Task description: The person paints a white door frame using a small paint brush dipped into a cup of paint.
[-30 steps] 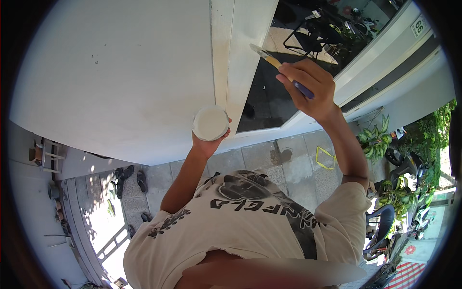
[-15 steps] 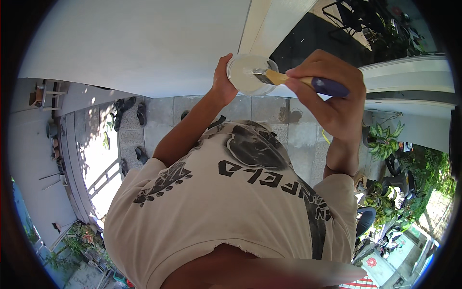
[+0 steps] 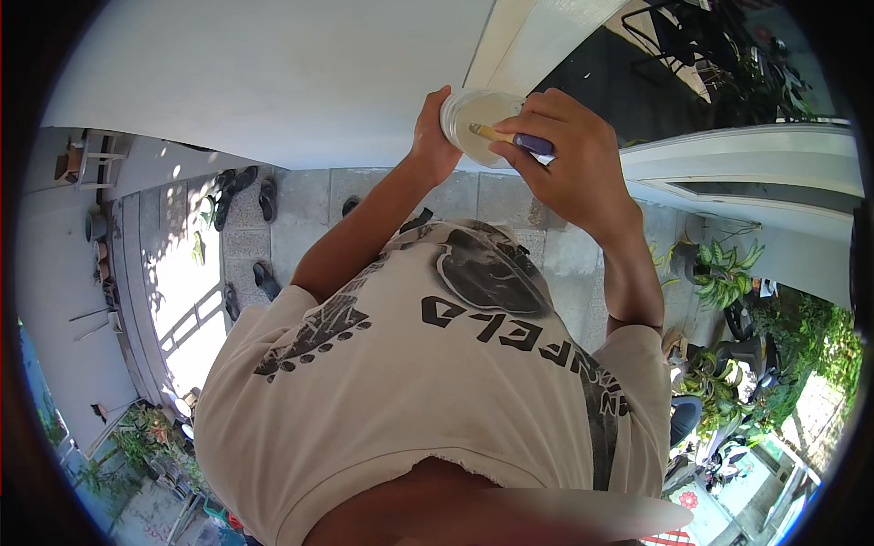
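The left hand (image 3: pixel 438 138) grips a translucent round tub (image 3: pixel 448 116) from its left side, thumb up along the wall. Pale cream paint (image 3: pixel 475 151) fills the opening, and the tub is held out in front of the chest, by the white wall (image 3: pixel 264 86) and the cream door frame (image 3: pixel 523 41). The right hand (image 3: pixel 572 155) is closed around the purple-and-wood handle of a flat paintbrush (image 3: pixel 496 135), whose metal-banded end lies inside the tub's rim; how deep the bristles sit in the paint cannot be told.

The boldest writing is on the beige T-shirt (image 3: pixel 428 391): a curving row of blocky black capitals (image 3: pixel 496 329) across the chest, seen inverted, its right end bending out of sight toward the sleeve. Grey and black graphics surround it. At lower right a pale panel carries a red flower motif (image 3: pixel 688 500); faint reddish marks (image 3: pixel 155 533) at lower left are too small to read.

Beyond the tub's right side stands a dark glass pane (image 3: pixel 592 77). Below, on the paved floor (image 3: pixel 305 205), dark sandals (image 3: pixel 267 200) lie to the left, some close to the edge along the white wall.
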Tool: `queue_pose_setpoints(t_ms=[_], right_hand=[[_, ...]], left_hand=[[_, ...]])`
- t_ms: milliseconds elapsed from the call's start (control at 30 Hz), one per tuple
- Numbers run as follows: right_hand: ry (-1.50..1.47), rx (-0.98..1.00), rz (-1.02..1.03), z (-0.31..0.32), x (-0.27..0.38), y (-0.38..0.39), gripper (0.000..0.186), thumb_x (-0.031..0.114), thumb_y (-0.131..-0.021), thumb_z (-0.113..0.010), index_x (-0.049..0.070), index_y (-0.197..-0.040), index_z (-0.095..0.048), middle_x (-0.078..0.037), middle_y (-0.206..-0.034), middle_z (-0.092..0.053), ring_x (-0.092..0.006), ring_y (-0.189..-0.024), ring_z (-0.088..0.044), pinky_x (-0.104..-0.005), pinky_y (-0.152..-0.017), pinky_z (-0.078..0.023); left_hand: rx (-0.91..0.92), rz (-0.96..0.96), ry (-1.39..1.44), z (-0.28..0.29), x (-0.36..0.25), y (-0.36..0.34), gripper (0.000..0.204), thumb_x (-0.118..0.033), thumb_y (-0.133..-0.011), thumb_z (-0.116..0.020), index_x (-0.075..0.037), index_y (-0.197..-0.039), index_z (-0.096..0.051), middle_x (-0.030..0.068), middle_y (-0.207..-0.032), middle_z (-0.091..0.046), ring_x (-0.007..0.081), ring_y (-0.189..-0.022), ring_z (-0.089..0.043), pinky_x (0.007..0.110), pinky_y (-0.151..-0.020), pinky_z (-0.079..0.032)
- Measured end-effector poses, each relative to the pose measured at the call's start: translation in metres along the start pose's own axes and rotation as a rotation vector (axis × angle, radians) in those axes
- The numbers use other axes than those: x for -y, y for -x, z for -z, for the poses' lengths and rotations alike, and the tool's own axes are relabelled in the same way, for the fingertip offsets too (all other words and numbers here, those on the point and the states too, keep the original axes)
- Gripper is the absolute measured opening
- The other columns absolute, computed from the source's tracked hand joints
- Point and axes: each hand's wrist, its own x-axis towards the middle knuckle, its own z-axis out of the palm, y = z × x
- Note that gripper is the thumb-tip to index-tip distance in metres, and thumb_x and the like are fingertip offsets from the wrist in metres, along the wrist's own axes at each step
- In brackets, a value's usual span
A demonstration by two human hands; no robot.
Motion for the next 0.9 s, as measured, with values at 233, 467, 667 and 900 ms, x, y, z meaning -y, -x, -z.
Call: queue_pose_setpoints(t_ms=[233,467,667,900], right_hand=[[0.012,0.055,0.021,-0.008,-0.004,-0.004,0.016,0.011,-0.075,-0.081,0.006,-0.088,-0.073,-0.004,-0.081,-0.065,-0.0228,-0.077,-0.064,-0.0365,-0.067,-0.053],[-0.165,-0.059,-0.068,0.000,-0.012,-0.007,0.016,0.007,-0.076,-0.082,0.005,-0.091,-0.075,-0.007,-0.082,-0.064,-0.0237,-0.073,-0.063,-0.0326,-0.063,-0.051],[-0.165,-0.064,0.039,-0.008,-0.005,0.001,0.021,0.004,-0.074,-0.083,0.006,-0.094,-0.075,-0.007,-0.079,-0.062,-0.0225,-0.070,-0.059,-0.0323,-0.060,-0.048],[-0.131,-0.076,0.090,-0.008,-0.006,0.001,0.023,0.005,-0.073,-0.084,0.007,-0.093,-0.074,-0.005,-0.077,-0.060,-0.0232,-0.070,-0.060,-0.0338,-0.058,-0.048]], left_hand=[[-0.010,-0.014,0.004,0.003,-0.004,-0.001,0.070,-0.058,-0.097,-0.029,-0.006,-0.135,-0.057,0.0123,-0.129,-0.064,0.0270,-0.121,-0.061,0.044,-0.104,-0.048],[-0.007,-0.043,0.135,0.016,-0.003,-0.004,0.064,-0.051,-0.103,-0.028,-0.003,-0.135,-0.055,0.0143,-0.132,-0.063,0.0263,-0.127,-0.057,0.042,-0.113,-0.039],[-0.060,-0.091,0.140,0.027,-0.002,-0.014,0.061,-0.049,-0.102,-0.031,-0.003,-0.133,-0.057,0.0136,-0.130,-0.064,0.0255,-0.126,-0.057,0.041,-0.110,-0.041],[-0.057,-0.114,0.173,0.037,-0.003,-0.019,0.058,-0.049,-0.102,-0.034,-0.003,-0.129,-0.058,0.0127,-0.126,-0.065,0.0244,-0.122,-0.059,0.041,-0.107,-0.043]])
